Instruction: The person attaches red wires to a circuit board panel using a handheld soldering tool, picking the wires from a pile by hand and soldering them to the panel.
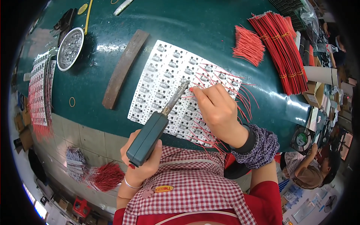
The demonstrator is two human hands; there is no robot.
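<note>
My left hand (pixel 143 161) is wrapped round the dark green handle of a soldering iron (pixel 148 137). Its crusted metal shaft slants up and right, with the tip over a white circuit board panel (pixel 148 88). Rows of small metal and black parts cover the panel. Close to the tip, my right hand (pixel 219 108) pinches a thin red wire (pixel 189 96) against the panel; the wire's far part is lost behind the fingers. Several other red wires (pixel 245 99) stick out from the panel's right side, and more (pixel 206 138) trail at its near edge.
Left of the panel lies a curved brown bar (pixel 125 71), and beyond it a white-rimmed bowl (pixel 60 63) of silvery bits. Red wire bundles (pixel 279 50) and a loose wire pile (pixel 248 45) lie right. Stacked wired panels (pixel 39 90) stand far left. A person (pixel 313 170) sits at right.
</note>
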